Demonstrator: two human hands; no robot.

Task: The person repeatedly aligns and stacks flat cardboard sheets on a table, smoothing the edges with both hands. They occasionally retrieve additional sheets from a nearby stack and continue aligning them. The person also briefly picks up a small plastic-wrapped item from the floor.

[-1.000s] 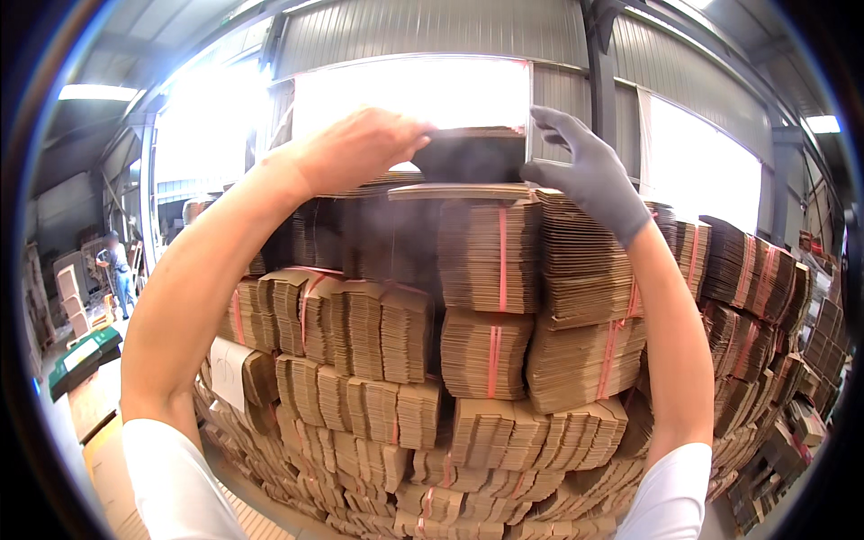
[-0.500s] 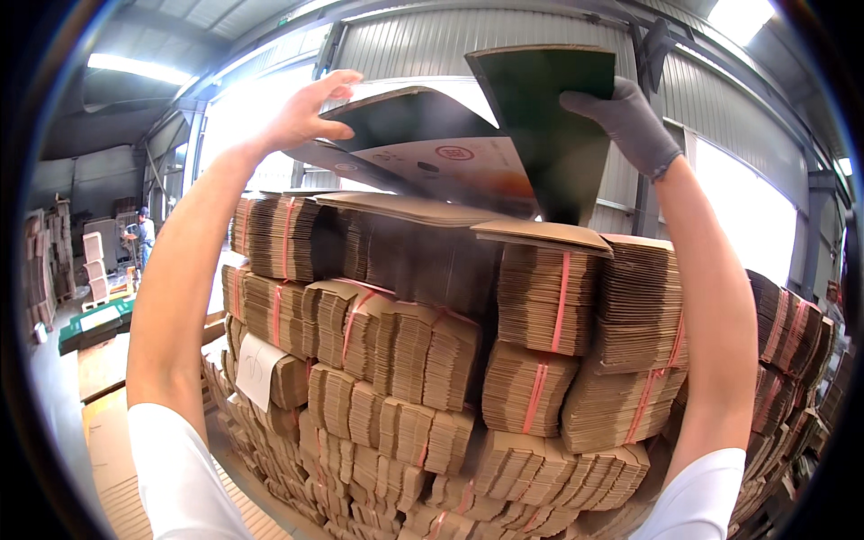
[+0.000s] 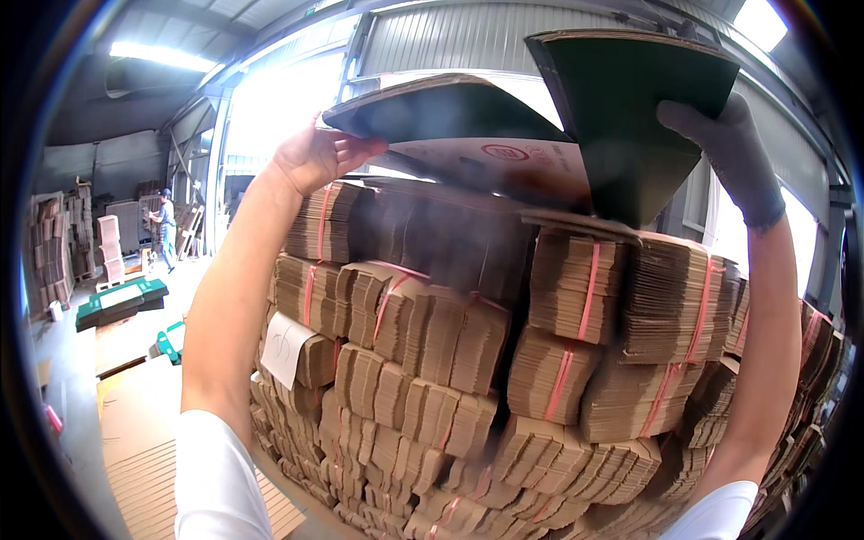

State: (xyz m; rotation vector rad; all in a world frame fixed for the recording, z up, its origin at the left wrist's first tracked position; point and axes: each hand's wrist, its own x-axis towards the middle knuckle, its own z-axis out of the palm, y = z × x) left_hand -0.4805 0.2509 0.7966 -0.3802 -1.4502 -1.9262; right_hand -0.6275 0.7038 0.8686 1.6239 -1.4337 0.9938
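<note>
Above a tall pile of strapped cardboard bundles (image 3: 441,342), I hold up a floppy stack of green printed cardboard sheets (image 3: 639,99), bent in the middle, with a white panel and a red round mark on its lower face. Bare, my left hand (image 3: 324,160) grips the stack's left edge, fingers underneath. On the right, my right hand (image 3: 729,148), in a grey glove, clamps the raised right flap, thumb across its green face. The sheets hang just over the top row of bundles; their far side is hidden.
Pink straps bind the brown bundles, and a white paper sheet (image 3: 286,349) hangs on one at left. Farther left are green flat stacks (image 3: 121,301), brown boards (image 3: 148,423) on the floor and a person (image 3: 166,229) standing in the background. Metal-clad walls rise behind.
My left hand, spread at the sheets' edge before, has closed on it. The sheets and my right hand have shifted right and the right flap is higher; the whole view has swung left.
</note>
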